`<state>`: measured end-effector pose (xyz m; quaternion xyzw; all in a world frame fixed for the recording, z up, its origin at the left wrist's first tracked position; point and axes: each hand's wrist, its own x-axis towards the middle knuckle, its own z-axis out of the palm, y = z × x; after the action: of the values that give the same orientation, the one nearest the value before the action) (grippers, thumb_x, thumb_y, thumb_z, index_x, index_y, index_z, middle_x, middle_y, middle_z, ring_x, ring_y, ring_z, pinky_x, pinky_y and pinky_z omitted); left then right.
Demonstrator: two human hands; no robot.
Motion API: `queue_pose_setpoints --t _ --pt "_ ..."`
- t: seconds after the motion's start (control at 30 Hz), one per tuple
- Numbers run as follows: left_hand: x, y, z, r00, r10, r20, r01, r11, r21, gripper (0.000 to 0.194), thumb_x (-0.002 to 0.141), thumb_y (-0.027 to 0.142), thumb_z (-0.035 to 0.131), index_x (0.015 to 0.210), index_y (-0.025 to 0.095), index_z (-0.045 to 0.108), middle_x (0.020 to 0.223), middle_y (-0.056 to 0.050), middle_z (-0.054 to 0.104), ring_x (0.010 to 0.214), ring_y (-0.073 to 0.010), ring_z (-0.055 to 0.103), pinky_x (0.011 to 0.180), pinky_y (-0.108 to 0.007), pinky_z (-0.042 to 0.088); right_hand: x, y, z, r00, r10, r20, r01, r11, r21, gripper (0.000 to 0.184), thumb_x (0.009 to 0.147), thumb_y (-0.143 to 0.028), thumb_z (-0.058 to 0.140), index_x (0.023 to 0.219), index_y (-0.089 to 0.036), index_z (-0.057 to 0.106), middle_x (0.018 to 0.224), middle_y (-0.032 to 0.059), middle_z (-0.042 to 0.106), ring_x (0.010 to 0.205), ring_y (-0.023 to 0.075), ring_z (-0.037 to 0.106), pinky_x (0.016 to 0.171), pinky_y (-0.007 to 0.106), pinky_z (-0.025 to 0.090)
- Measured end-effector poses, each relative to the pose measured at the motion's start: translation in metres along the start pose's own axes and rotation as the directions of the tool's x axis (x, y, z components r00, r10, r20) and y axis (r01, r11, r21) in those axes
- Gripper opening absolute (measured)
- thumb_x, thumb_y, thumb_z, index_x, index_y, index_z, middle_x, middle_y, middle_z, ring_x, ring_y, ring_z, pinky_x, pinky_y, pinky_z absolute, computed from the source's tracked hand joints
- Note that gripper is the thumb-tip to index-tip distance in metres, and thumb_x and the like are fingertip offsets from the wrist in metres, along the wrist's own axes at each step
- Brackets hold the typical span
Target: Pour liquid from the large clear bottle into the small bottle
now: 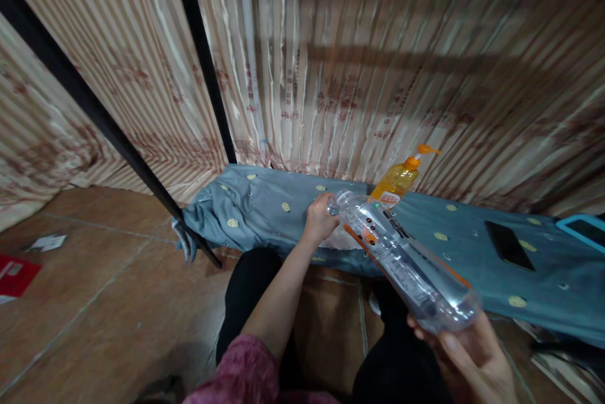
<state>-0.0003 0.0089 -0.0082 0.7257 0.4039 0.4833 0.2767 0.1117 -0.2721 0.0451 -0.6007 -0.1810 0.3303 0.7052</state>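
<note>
My right hand (pixel 467 360) grips the base of a clear plastic bottle (pixel 401 259) with a white and orange label, held tilted with its neck pointing away from me. My left hand (pixel 320 218) is closed round the bottle's cap end, fingers wrapped at the neck. Both sit above a low surface covered with a blue-grey cloth (pixel 265 208) with gold dots. An orange pump bottle (pixel 399 180) stands just behind the clear bottle's neck.
A black phone (pixel 509 245) lies on the cloth to the right, with a blue-rimmed item (pixel 583 227) at the far right edge. Striped curtains hang behind. A black pole (pixel 108 126) slants to the tiled floor. Red and white papers (pixel 19 271) lie at left.
</note>
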Motion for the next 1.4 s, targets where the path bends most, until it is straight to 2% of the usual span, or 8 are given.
queue_pose_setpoints --t 0.17,0.33,0.53,0.67,0.93,1.07,1.27,1.4 --pt "0.000 -0.001 -0.001 1.000 0.004 0.007 -0.004 1.000 -0.004 0.034 0.073 0.012 0.081 0.102 0.020 0.067 0.107 -0.006 0.075 0.103 -0.0232 0.072 0.094 -0.035 0.057 0.009 0.004 -0.008 0.996 0.085 0.004 -0.085 0.996 -0.037 0.113 0.059 -0.044 0.097 0.156 -0.018 0.043 0.095 0.0102 0.077 0.076 0.0248 0.074 0.072 0.032 0.061" --pt "-0.001 -0.001 0.001 1.000 0.015 -0.011 -0.015 1.000 -0.014 0.033 0.073 0.011 0.081 0.101 0.021 0.067 0.105 -0.005 0.075 0.102 -0.0227 0.072 0.094 -0.035 0.057 0.000 0.004 0.000 1.000 -0.001 -0.023 0.002 1.000 0.018 0.089 0.068 -0.043 0.093 0.147 -0.026 0.055 0.101 0.0049 0.076 0.077 0.0189 0.074 0.072 0.024 0.059" --pt "-0.002 0.001 0.001 1.000 0.020 -0.001 -0.020 1.000 -0.003 0.032 0.074 0.011 0.080 0.102 0.020 0.066 0.106 -0.006 0.075 0.102 -0.0227 0.072 0.094 -0.035 0.057 -0.005 0.003 0.002 1.000 -0.009 0.001 0.008 0.999 0.045 0.083 0.068 -0.039 0.093 0.142 -0.031 0.056 0.105 0.0031 0.074 0.074 0.0191 0.073 0.068 0.026 0.058" --pt "-0.003 0.003 0.000 1.000 0.006 0.001 -0.006 1.000 -0.007 0.031 0.074 0.015 0.082 0.102 0.019 0.067 0.105 -0.007 0.075 0.101 -0.0228 0.072 0.093 -0.035 0.057 -0.005 0.001 0.002 1.000 -0.002 0.014 0.001 0.998 0.056 0.076 0.070 -0.039 0.093 0.136 -0.027 0.059 0.104 0.0058 0.074 0.074 0.0192 0.073 0.069 0.027 0.058" --pt "-0.004 0.005 0.001 1.000 0.006 0.002 -0.006 1.000 0.019 0.030 0.077 0.017 0.081 0.104 0.018 0.067 0.107 -0.008 0.075 0.105 -0.0229 0.072 0.096 -0.035 0.056 -0.005 -0.001 -0.001 0.999 -0.022 0.044 0.018 0.996 0.089 0.095 0.070 -0.037 0.093 0.153 -0.029 0.048 0.106 0.0043 0.074 0.072 0.0171 0.073 0.069 0.024 0.058" --pt "-0.005 0.005 0.002 1.000 0.001 0.000 -0.001 1.000 0.029 0.030 0.079 0.023 0.081 0.105 0.017 0.068 0.108 -0.009 0.075 0.105 -0.0239 0.072 0.096 -0.036 0.057 -0.004 -0.006 -0.002 0.998 -0.020 0.053 0.019 0.999 0.027 0.094 0.072 -0.041 0.092 0.154 -0.026 0.046 0.114 0.0077 0.072 0.075 0.0173 0.071 0.071 0.027 0.058" --pt "-0.005 0.006 0.003 0.999 -0.029 -0.031 0.029 0.999 0.028 0.025 0.081 0.021 0.077 0.104 0.019 0.068 0.106 -0.007 0.076 0.101 -0.0223 0.072 0.094 -0.035 0.057 0.002 -0.008 -0.004 0.997 -0.035 0.073 0.036 0.999 -0.011 0.101 0.072 -0.042 0.091 0.159 -0.027 0.040 0.103 0.0055 0.073 0.074 0.0185 0.071 0.068 0.028 0.058" --pt "-0.006 0.009 0.001 0.999 -0.028 -0.029 0.028 0.999 0.014 0.028 0.077 0.016 0.078 0.103 0.020 0.068 0.107 -0.006 0.076 0.103 -0.0222 0.073 0.094 -0.034 0.058 0.006 -0.001 -0.009 0.995 -0.064 0.081 0.064 0.998 0.009 0.094 0.074 -0.037 0.090 0.156 -0.029 0.045 0.104 0.0055 0.074 0.074 0.0197 0.073 0.067 0.028 0.058"
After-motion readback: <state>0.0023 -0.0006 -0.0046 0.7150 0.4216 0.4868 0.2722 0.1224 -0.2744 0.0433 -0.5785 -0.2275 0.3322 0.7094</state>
